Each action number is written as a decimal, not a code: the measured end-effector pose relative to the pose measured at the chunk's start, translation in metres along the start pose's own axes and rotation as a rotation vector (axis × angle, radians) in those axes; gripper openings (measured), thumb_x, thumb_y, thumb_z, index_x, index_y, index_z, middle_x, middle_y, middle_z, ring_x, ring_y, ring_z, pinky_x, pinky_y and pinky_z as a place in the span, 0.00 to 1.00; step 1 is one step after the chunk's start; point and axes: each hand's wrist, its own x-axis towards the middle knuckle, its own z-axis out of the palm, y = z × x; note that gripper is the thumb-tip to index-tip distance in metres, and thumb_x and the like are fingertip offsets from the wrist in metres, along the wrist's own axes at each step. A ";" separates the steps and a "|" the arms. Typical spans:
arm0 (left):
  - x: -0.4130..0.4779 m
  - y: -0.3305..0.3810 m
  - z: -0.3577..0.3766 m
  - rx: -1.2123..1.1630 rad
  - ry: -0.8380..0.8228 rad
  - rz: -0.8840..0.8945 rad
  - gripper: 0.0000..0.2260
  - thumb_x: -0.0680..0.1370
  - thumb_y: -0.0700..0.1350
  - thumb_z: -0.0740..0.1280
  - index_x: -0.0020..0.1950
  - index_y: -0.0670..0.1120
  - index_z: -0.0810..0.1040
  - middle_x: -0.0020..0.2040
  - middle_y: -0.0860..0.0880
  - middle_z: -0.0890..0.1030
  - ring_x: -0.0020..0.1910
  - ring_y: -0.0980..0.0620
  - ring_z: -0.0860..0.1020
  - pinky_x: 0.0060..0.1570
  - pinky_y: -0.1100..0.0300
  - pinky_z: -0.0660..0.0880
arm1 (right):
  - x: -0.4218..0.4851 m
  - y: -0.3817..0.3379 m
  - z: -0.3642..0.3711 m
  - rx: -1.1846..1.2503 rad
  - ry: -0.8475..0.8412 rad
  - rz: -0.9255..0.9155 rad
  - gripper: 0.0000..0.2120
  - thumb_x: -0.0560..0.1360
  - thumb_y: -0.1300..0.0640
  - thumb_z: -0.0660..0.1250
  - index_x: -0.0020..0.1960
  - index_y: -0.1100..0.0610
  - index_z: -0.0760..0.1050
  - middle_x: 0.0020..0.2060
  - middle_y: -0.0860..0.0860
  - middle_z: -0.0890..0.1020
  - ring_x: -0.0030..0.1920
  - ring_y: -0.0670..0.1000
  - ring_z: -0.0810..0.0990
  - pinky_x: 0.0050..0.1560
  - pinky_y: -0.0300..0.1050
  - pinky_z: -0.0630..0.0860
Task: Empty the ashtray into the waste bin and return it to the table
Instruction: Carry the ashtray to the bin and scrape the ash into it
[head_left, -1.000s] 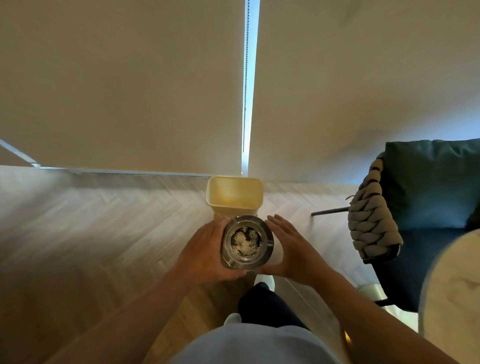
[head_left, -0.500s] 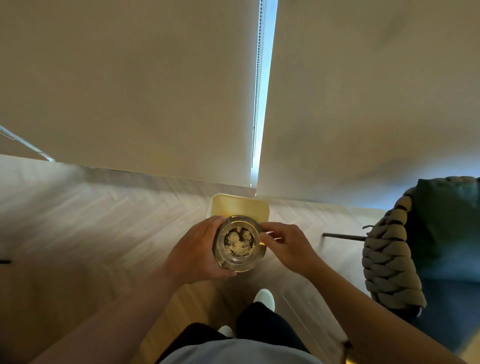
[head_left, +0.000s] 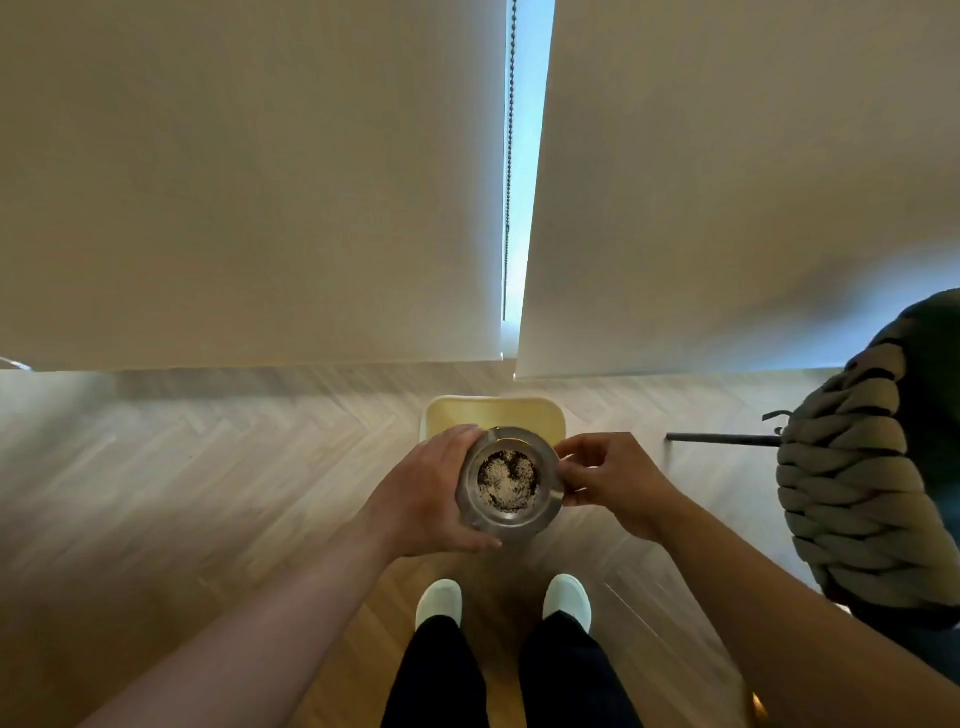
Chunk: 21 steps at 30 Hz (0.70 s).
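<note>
A round metal ashtray (head_left: 545, 512) with pale and dark ash in its bowl is held level, above the near part of a yellow waste bin (head_left: 493, 413) that stands on the floor by the wall. My left hand (head_left: 423, 493) wraps its left side. My right hand (head_left: 605, 480) pinches its right rim with fingertips. Most of the bin is hidden behind the ashtray and hands.
Pale roller blinds (head_left: 260, 182) hang to the floor behind the bin, a bead chain (head_left: 510, 156) in the gap. A chair with a chunky knitted cushion (head_left: 857, 483) stands at right, its dark leg (head_left: 722, 439) along the floor. My white shoes (head_left: 439, 603) are on herringbone wood.
I have stepped closer to the bin, so the ashtray now covers its near part. My right hand went from cupping the ashtray to pinching its rim. The chair slid toward the right edge.
</note>
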 end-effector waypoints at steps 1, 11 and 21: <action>0.006 -0.011 0.003 -0.004 -0.023 0.013 0.54 0.59 0.70 0.76 0.76 0.47 0.59 0.73 0.52 0.67 0.70 0.53 0.68 0.69 0.51 0.68 | 0.007 0.005 0.004 0.016 0.011 0.013 0.07 0.74 0.67 0.70 0.51 0.62 0.81 0.42 0.61 0.84 0.41 0.57 0.84 0.44 0.53 0.84; 0.054 -0.100 0.043 0.015 -0.155 0.086 0.56 0.59 0.70 0.74 0.78 0.50 0.51 0.77 0.51 0.61 0.74 0.51 0.62 0.72 0.48 0.65 | 0.072 0.056 0.039 0.099 0.101 0.082 0.07 0.73 0.68 0.70 0.51 0.65 0.79 0.47 0.67 0.81 0.41 0.59 0.83 0.46 0.55 0.84; 0.079 -0.143 0.072 0.101 -0.091 -0.033 0.63 0.58 0.69 0.77 0.80 0.48 0.46 0.81 0.50 0.49 0.79 0.54 0.46 0.77 0.56 0.48 | 0.117 0.090 0.029 0.167 0.138 0.082 0.06 0.74 0.70 0.69 0.51 0.66 0.79 0.45 0.65 0.83 0.41 0.57 0.84 0.44 0.52 0.84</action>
